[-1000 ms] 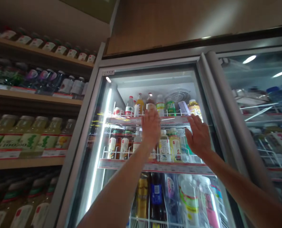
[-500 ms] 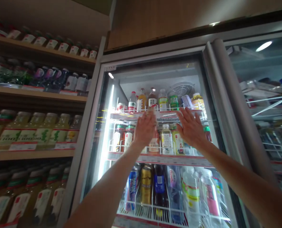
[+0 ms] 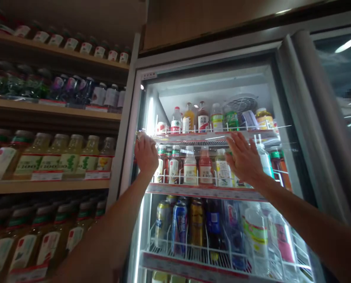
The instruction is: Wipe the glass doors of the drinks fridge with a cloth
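Note:
My left hand [image 3: 146, 154] is at the left side of the glass door [image 3: 211, 88], near the door frame. Its fingers are curled, and a small pale patch shows at their tips; I cannot make out what it is. Spread flat against the glass, my right hand [image 3: 244, 159] has its fingers apart and holds nothing. Behind the glass, a bottle with a white label [image 3: 223, 169] stands just left of my right hand. An orange-red bottle [image 3: 205, 167] is between the two hands on the middle rack.
Wooden shelves [image 3: 54, 185] with rows of bottled drinks stand at the left. Inside the cooler, a top rack [image 3: 193, 137] holds several bottles, and a lower rack [image 3: 193, 261] holds cans and bottles. A thick grey door handle [image 3: 320, 118] runs down the right.
My left hand has moved left across the glass, from the middle to near the left frame. My right hand stays on the glass. The view has shifted a little.

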Motion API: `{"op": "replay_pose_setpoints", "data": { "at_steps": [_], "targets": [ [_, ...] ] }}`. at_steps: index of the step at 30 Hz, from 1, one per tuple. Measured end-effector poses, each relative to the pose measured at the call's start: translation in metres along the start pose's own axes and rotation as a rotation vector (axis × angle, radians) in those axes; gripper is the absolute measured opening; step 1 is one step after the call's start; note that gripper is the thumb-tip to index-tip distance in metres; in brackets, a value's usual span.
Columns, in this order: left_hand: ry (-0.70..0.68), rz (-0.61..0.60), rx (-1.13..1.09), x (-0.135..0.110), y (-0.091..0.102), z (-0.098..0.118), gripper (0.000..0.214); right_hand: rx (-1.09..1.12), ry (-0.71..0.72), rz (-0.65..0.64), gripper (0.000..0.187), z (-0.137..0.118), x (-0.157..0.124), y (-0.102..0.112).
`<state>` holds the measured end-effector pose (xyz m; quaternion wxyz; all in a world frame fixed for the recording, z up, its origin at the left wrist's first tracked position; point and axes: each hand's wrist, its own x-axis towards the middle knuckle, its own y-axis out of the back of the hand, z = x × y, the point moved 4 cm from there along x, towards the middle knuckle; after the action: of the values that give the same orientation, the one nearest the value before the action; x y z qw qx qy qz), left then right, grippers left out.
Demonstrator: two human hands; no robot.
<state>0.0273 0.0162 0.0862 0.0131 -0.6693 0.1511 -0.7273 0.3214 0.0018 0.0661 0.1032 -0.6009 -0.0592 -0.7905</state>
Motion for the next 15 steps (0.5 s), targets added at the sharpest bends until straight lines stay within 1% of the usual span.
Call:
{"op": "replay_pose_setpoints", "data": {
  "at_steps": [1,2,4,5,6,7,9,10,11,12,13,15],
  "targets": [
    [-0.016,-0.001,-0.003,-0.001,-0.001,0.002,0.045,-0.004,0.006,0.0,0.047,-0.003,0.0,0.0],
    [-0.084,-0.031,-0.015,-0.002,-0.002,0.01,0.044,-0.005,0.018,-0.003,0.047,-0.006,0.001,0.0],
    [-0.279,-0.127,-0.051,-0.006,-0.006,0.031,0.042,-0.002,0.039,-0.007,0.046,-0.012,0.003,0.0],
    [-0.353,-0.166,-0.067,-0.006,-0.006,0.037,0.042,-0.002,0.039,-0.004,0.046,-0.013,0.004,0.001],
    [-0.364,-0.174,-0.072,-0.003,-0.005,0.037,0.041,-0.004,0.033,0.002,0.047,-0.013,0.005,0.001],
    [-0.303,-0.152,-0.061,0.002,-0.002,0.031,0.041,-0.008,0.02,0.009,0.047,-0.01,0.004,0.003],
    [-0.095,-0.074,-0.018,0.01,0.002,0.016,0.043,-0.02,-0.026,0.025,0.048,0.0,0.002,0.007],
    [-0.009,-0.048,-0.003,0.012,0.003,0.014,0.044,-0.027,-0.049,0.031,0.048,0.006,0.0,0.009],
    [0.029,-0.044,0.0,0.011,0.001,0.018,0.044,-0.032,-0.066,0.035,0.049,0.012,-0.002,0.011],
    [0.0,-0.065,-0.015,0.008,-0.003,0.031,0.043,-0.035,-0.074,0.04,0.049,0.016,-0.004,0.013],
    [-0.09,-0.102,-0.045,0.004,-0.009,0.05,0.042,-0.038,-0.073,0.044,0.049,0.021,-0.006,0.015],
    [-0.359,-0.188,-0.12,-0.005,-0.02,0.096,0.042,-0.05,-0.054,0.047,0.05,0.029,-0.008,0.019]
  ]
}}
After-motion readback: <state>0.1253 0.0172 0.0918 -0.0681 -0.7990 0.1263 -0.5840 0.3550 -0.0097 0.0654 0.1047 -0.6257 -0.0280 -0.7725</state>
